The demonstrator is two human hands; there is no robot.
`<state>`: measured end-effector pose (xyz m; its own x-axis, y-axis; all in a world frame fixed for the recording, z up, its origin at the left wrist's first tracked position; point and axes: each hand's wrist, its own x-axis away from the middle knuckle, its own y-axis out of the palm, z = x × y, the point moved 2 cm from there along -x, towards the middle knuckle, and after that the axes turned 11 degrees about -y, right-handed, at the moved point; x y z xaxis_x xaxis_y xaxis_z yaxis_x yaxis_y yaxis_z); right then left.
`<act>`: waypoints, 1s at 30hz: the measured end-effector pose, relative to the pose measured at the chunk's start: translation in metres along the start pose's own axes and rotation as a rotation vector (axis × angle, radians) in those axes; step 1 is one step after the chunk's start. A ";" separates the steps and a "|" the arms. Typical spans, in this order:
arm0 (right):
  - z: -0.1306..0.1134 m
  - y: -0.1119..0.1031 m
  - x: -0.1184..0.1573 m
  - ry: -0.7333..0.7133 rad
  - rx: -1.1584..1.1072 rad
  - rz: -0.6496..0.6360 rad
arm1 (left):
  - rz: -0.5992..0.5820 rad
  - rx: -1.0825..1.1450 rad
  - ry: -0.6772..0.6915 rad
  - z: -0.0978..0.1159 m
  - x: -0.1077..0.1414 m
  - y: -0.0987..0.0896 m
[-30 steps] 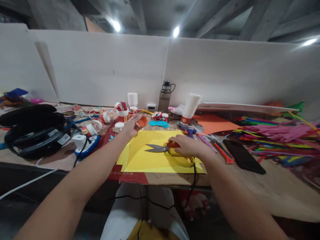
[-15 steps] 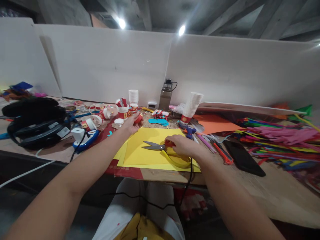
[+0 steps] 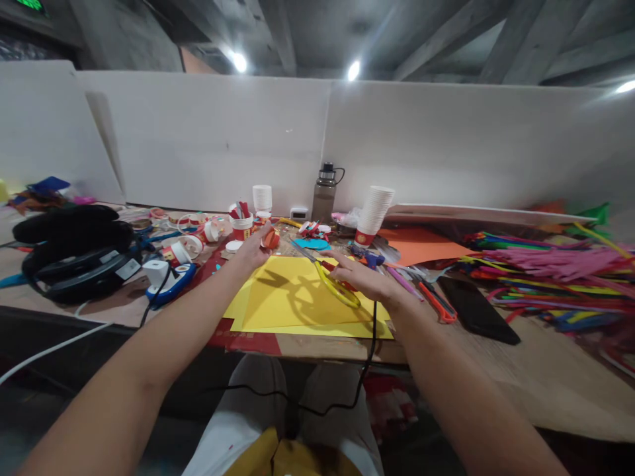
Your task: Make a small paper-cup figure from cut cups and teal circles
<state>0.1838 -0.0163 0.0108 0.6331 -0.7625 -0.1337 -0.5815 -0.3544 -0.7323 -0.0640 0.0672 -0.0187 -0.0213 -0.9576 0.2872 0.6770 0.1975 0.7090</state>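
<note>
My left hand [image 3: 256,246] is at the far left corner of the yellow paper sheets [image 3: 278,304]. Its fingers are closed on a small round red-orange piece [image 3: 270,238], whose exact kind I cannot make out. My right hand [image 3: 361,276] holds scissors [image 3: 331,284] with yellow and red handles. They are raised over the paper and cast a shadow on it, blades pointing away and to the left. Just past the blade tips lie turquoise paper discs [image 3: 317,244].
Behind the paper stand a dark bottle [image 3: 324,195] and a stack of paper cups [image 3: 376,215]. To the right are a glue gun [image 3: 368,256], a phone [image 3: 476,311] and pipe cleaners [image 3: 540,264]. A headphone case [image 3: 84,258] and a blue power strip [image 3: 171,285] lie left.
The scissors have been lifted off the yellow paper, and their blades have swung from pointing left to pointing away. My left hand still holds the red-orange piece and has shifted slightly left.
</note>
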 end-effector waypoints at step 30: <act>0.004 0.040 -0.025 -0.173 -0.658 0.671 | -0.321 -0.408 0.029 -0.063 0.060 0.036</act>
<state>0.1469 -0.0086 -0.0177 0.0989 -0.8456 -0.5245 -0.9882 -0.1456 0.0484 0.0054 0.0030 -0.0170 -0.2588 -0.9631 0.0741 0.8714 -0.1997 0.4482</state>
